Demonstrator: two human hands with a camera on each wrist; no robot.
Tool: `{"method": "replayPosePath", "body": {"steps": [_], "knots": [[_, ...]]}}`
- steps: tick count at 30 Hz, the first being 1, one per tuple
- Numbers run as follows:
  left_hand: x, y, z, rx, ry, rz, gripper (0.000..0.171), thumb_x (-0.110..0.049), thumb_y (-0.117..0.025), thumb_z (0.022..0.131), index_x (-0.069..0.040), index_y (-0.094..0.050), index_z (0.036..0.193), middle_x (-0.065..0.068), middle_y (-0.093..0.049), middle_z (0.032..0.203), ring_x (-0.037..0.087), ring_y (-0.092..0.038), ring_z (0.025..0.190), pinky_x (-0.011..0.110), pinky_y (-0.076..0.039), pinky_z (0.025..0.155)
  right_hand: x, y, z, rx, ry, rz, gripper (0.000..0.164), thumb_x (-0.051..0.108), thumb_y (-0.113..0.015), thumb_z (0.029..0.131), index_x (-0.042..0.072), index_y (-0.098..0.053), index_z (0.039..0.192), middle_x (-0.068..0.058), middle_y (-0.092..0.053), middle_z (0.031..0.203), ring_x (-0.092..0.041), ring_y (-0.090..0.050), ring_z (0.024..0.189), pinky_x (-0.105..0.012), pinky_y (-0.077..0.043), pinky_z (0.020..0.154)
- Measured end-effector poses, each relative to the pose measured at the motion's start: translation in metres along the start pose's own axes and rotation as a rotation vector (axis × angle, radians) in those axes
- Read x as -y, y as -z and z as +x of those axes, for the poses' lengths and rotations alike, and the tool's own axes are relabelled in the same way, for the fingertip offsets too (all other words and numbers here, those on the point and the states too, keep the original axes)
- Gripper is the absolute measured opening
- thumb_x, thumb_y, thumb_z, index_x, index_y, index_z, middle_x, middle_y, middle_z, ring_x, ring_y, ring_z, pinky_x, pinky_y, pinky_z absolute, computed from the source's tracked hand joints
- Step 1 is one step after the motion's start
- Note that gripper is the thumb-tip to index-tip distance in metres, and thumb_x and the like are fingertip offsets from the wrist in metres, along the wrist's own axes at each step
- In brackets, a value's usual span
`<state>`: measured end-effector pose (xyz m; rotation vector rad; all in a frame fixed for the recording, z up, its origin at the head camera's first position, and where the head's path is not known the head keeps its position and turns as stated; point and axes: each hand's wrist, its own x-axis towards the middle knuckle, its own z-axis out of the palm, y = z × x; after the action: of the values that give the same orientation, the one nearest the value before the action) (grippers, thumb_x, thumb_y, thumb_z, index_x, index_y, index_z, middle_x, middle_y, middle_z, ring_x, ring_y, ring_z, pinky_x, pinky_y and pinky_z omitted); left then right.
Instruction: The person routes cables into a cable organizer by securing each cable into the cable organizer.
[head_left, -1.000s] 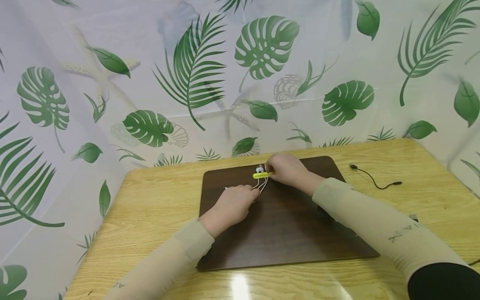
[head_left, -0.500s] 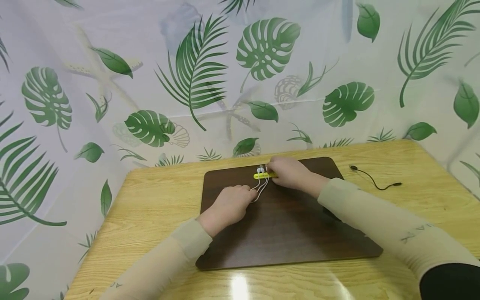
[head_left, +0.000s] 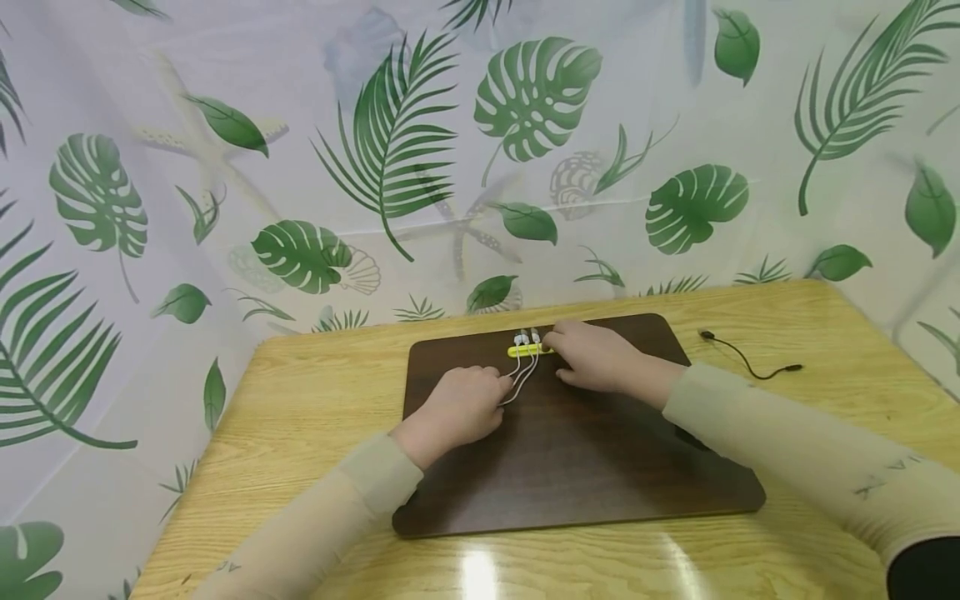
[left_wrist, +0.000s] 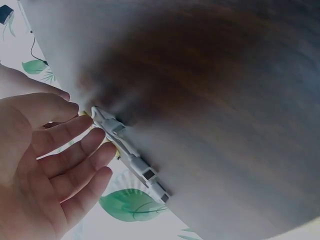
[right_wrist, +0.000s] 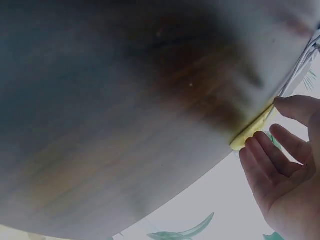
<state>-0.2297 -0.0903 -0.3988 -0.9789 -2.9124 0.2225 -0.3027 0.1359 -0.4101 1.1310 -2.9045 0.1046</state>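
A yellow cable organizer (head_left: 513, 352) lies near the far edge of a dark brown board (head_left: 592, 467). White cables (head_left: 525, 379) run through it, their plugs (head_left: 518, 339) on its far side. My left hand (head_left: 465, 404) pinches the cables just in front of the organizer; in the left wrist view several white USB plugs (left_wrist: 142, 167) lie beyond its fingertips. My right hand (head_left: 600, 357) is at the organizer's right end, thumb and fingers apart. In the right wrist view its fingertips (right_wrist: 280, 101) are at the yellow organizer (right_wrist: 245, 138), which they partly hide in the head view.
The board lies on a light wooden table (head_left: 300, 433). A short black cable (head_left: 750, 365) lies to the right of the board. Behind the table hangs a white cloth (head_left: 615, 92) with a leaf pattern.
My right hand has let go near the white plugs and shifted right and slightly nearer, spreading its fingers and uncovering another plug. My left hand has stayed nearly in place on the cables.
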Motion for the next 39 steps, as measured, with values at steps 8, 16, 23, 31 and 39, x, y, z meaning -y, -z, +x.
{"method": "replayPosePath", "body": {"steps": [8,16,23,31,39], "knots": [[-0.009,0.003,0.009,0.017,-0.001,0.005,0.012,-0.026,-0.075,0.097,-0.015,-0.074,0.103,0.002,-0.073,0.095,0.022,-0.073,0.085,0.039,-0.059,0.069,0.009,0.006,-0.016,-0.034,0.006,-0.025,0.034,0.019,-0.081,0.091,0.0,-0.069,0.117,-0.013,-0.067,0.103,-0.028,-0.066,0.093,-0.045,-0.058,0.079],[-0.018,0.009,0.017,0.038,-0.024,0.01,0.013,-0.027,-0.072,0.099,-0.016,-0.074,0.105,0.001,-0.073,0.098,0.021,-0.073,0.088,0.038,-0.059,0.069,0.016,0.01,-0.031,-0.026,-0.006,-0.028,0.039,0.022,-0.081,0.093,0.0,-0.068,0.121,-0.014,-0.068,0.108,-0.03,-0.067,0.099,-0.046,-0.059,0.084],[-0.026,0.006,0.023,0.046,-0.044,0.021,0.014,-0.029,-0.071,0.1,-0.017,-0.074,0.106,0.001,-0.073,0.099,0.02,-0.073,0.088,0.037,-0.06,0.072,0.014,0.012,-0.046,-0.019,-0.012,-0.006,0.04,0.021,-0.081,0.092,0.001,-0.069,0.124,-0.015,-0.069,0.113,-0.031,-0.068,0.104,-0.047,-0.059,0.087],[-0.035,0.003,0.03,0.066,-0.057,0.033,0.014,-0.031,-0.07,0.1,-0.019,-0.073,0.107,-0.001,-0.072,0.099,0.019,-0.072,0.087,0.036,-0.06,0.072,0.005,0.007,-0.069,-0.052,-0.01,-0.003,0.042,0.027,-0.085,0.09,0.003,-0.069,0.122,-0.011,-0.066,0.108,-0.027,-0.066,0.097,-0.044,-0.058,0.08],[-0.046,0.009,0.036,0.071,-0.079,0.041,0.016,-0.031,-0.069,0.101,-0.02,-0.074,0.112,-0.001,-0.072,0.102,0.017,-0.072,0.089,0.035,-0.06,0.075,-0.004,0.013,-0.088,-0.087,-0.009,0.007,0.048,0.031,-0.088,0.086,0.005,-0.069,0.122,-0.009,-0.066,0.109,-0.028,-0.065,0.099,-0.046,-0.057,0.084]]}}
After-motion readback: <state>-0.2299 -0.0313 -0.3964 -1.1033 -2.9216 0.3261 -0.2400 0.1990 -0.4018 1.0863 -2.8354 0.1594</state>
